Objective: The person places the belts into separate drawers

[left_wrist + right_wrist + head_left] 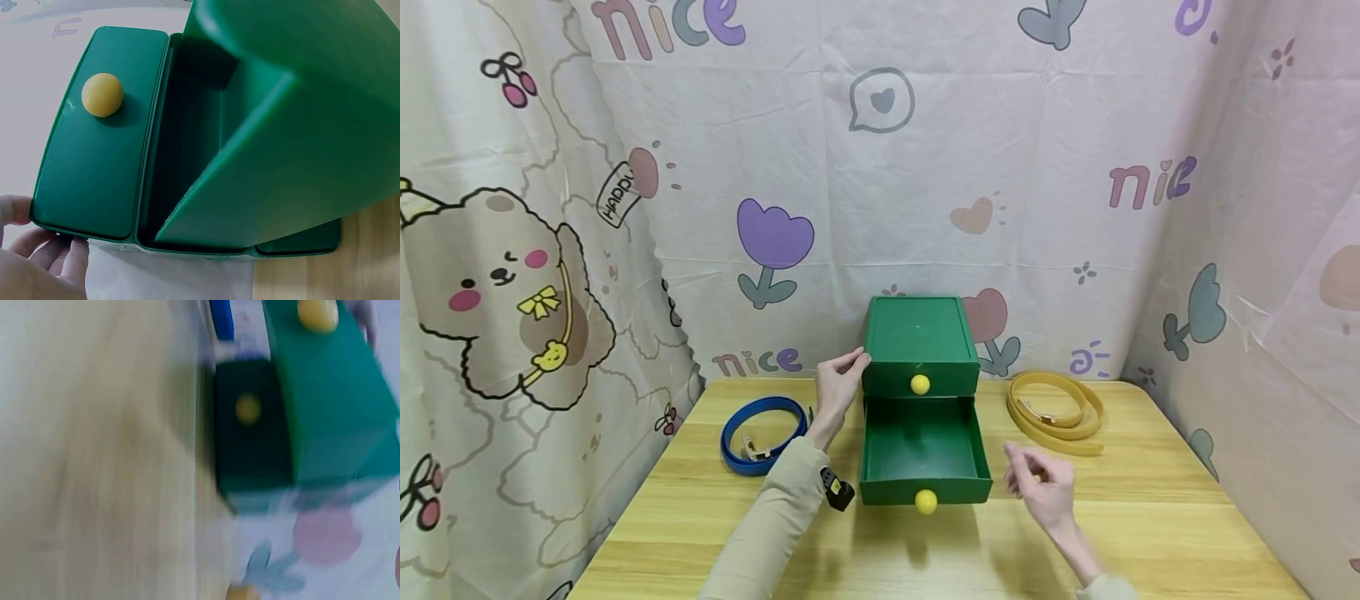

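Observation:
A green drawer cabinet [917, 329] with yellow knobs stands at the middle of the table. Its middle drawer [887, 492] is pulled far out, and no object shows inside. My left hand [837, 387] pinches the cabinet's upper left front corner, beside the closed top drawer [94, 169]. In the left wrist view the thumb lies on one side of that corner and the fingers on the other. My right hand [1051, 496] hovers right of the pulled-out drawer, fingers loosely curled around nothing. It lies just in front of a coiled yellow belt [1093, 408].
A coiled blue belt [730, 442] with a metal buckle rests left of the cabinet, behind my left forearm. The closed bottom drawer [250, 453] shows below the open one. A printed curtain [925, 167] hangs behind the wooden table [1150, 533].

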{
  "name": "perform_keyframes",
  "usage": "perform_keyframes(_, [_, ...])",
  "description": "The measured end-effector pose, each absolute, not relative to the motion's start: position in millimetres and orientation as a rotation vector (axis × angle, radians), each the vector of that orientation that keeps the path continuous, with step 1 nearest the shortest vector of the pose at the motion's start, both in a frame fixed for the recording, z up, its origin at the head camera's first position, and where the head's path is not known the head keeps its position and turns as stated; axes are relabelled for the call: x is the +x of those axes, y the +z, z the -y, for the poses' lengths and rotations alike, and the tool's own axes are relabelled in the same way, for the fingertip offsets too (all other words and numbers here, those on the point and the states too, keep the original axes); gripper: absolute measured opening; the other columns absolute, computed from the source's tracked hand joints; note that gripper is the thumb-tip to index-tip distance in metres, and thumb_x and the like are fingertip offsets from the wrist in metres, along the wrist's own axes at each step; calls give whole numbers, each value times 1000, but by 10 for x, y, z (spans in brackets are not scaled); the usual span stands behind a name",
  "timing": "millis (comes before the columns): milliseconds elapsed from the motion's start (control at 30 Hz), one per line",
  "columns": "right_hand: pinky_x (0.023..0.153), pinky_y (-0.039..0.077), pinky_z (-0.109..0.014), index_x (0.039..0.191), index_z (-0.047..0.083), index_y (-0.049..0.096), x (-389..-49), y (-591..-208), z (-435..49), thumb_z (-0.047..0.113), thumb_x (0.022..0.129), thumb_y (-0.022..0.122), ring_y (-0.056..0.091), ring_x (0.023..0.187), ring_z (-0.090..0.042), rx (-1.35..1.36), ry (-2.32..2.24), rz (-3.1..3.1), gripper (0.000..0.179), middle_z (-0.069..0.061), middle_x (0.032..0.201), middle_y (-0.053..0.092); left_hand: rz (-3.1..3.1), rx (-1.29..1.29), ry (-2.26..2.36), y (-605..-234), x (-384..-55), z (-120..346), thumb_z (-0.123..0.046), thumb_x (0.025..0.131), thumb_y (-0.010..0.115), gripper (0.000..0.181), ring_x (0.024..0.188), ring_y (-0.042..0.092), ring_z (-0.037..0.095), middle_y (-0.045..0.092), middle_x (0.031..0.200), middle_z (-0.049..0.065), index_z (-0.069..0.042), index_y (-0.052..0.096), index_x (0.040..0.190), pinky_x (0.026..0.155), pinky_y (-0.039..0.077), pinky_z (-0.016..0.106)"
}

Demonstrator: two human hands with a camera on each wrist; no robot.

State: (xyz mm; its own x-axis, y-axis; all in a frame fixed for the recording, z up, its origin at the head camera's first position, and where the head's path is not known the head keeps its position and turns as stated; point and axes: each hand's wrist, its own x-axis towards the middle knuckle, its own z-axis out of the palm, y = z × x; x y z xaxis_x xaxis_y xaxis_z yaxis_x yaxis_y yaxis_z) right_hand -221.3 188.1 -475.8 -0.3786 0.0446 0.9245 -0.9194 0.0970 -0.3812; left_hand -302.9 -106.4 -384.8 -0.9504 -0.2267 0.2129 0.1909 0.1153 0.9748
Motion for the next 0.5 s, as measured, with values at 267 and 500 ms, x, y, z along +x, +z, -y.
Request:
perform_keyframes(267, [48, 46, -7, 84, -3, 77, -2611, -5039, -2434, -11, 80, 74, 60, 60, 11, 339, 1241, 1870, 9, -20, 73, 73, 2095, 43, -1891, -3849, -3022, 1061, -22, 95, 70, 33, 122, 65, 28, 70, 128, 14, -7, 72, 124, 106, 51, 44])
perform_keyframes(500, [91, 56, -44, 110, 0, 74, -2773, -5187, -2722, 10, 83, 81, 69, 99, -34, 61, 1001, 2264, 29, -22, 111, 74, 2095, 21, -1892, -3855, -3024, 1068, -22, 95, 69, 33, 121, 66, 29, 70, 129, 14, -7, 72, 125, 107, 51, 45])
